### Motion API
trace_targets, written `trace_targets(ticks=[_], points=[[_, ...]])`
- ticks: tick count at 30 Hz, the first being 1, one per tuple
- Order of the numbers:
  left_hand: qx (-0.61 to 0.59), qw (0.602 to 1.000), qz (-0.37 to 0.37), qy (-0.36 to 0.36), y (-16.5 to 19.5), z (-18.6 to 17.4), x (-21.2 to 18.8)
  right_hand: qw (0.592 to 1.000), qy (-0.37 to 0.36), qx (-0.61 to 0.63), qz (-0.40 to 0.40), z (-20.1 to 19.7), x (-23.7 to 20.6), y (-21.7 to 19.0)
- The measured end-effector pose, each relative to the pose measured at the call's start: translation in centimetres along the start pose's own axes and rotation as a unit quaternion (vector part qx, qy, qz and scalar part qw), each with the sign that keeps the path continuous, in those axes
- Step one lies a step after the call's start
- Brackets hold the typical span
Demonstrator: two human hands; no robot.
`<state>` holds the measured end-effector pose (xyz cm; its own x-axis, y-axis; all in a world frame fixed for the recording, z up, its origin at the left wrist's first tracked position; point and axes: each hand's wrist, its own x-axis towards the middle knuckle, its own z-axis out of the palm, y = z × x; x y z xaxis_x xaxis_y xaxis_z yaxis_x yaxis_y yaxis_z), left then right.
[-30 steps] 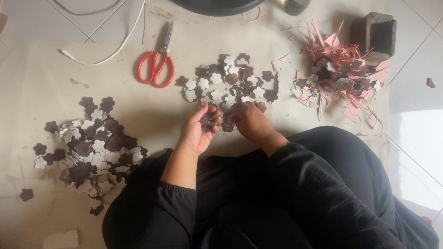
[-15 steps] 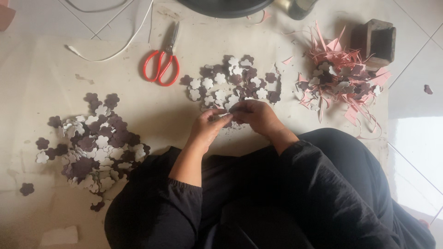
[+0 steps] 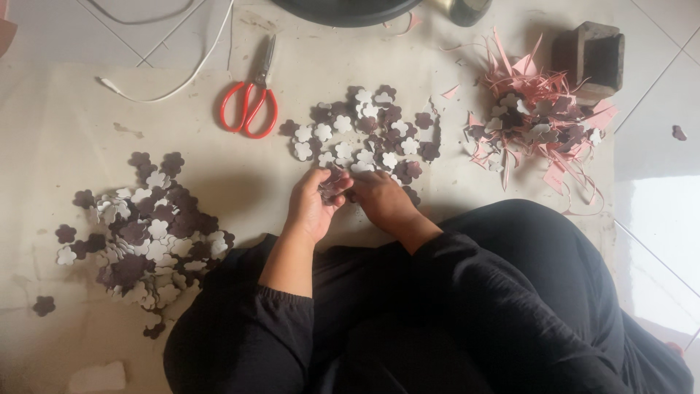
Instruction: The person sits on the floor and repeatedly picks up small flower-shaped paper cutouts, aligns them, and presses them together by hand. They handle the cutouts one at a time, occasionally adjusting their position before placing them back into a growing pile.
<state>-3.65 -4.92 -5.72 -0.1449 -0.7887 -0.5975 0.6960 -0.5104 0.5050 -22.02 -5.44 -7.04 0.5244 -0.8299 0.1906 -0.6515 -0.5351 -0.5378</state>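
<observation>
Both hands are meeting at frame centre, at the near edge of the middle flower pile (image 3: 364,131). Left hand (image 3: 310,208) is curling around a small stack of flower cutouts (image 3: 334,184), thumb and fingers (image 3: 326,177) pinched on it. Right hand (image 3: 379,198) is pressing in from the right, fingertips at the same stack; whether it is gripping a piece or just touching is hard to tell, fingers mostly folded under.

Change since a second ago: hands were lower and a bit left, with dark pieces held between them; now they are sitting closer to the pile and tighter together. The view is also shifting slightly down and left between frames. Nothing else on the floor is moving. Judging by this, the gathering and stacking of cutouts is going on, with the stack being squared up or added to.

Big pile of dark and white flowers (image 3: 146,233) is lying at left of frame, well apart from the hands. Red-handled scissors (image 3: 251,102) are lying at upper centre-left, untouched. Pink paper scraps (image 3: 536,124) are heaped at upper right, beside a dark wooden block (image 3: 599,55). White cable (image 3: 182,80) is running along upper left. All resting on a pale floor mat (image 3: 65,131).
</observation>
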Motion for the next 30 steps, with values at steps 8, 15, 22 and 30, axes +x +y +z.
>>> trace_targets(ticks=[8, 15, 22, 30], points=[[-0.008, 1.0, 0.015, -0.026, 0.4, 1.3, -0.4, 0.975, -0.081, 0.069, 0.195, -2.7, 0.8, 0.1], [0.154, 0.986, -0.049, 0.04, -0.7, 1.2, -0.1, 0.976, 0.069, 0.169, 0.118, -5.2, 1.0, -1.2], [0.222, 0.972, 0.054, 0.048, -0.4, 0.2, -0.4, 0.912, 0.08, 0.348, 0.203, -3.9, 1.7, -1.8], [0.349, 0.918, 0.178, 0.064, -1.5, -0.1, -0.4, 0.901, 0.052, 0.344, 0.261, -3.7, 1.4, -2.3]])
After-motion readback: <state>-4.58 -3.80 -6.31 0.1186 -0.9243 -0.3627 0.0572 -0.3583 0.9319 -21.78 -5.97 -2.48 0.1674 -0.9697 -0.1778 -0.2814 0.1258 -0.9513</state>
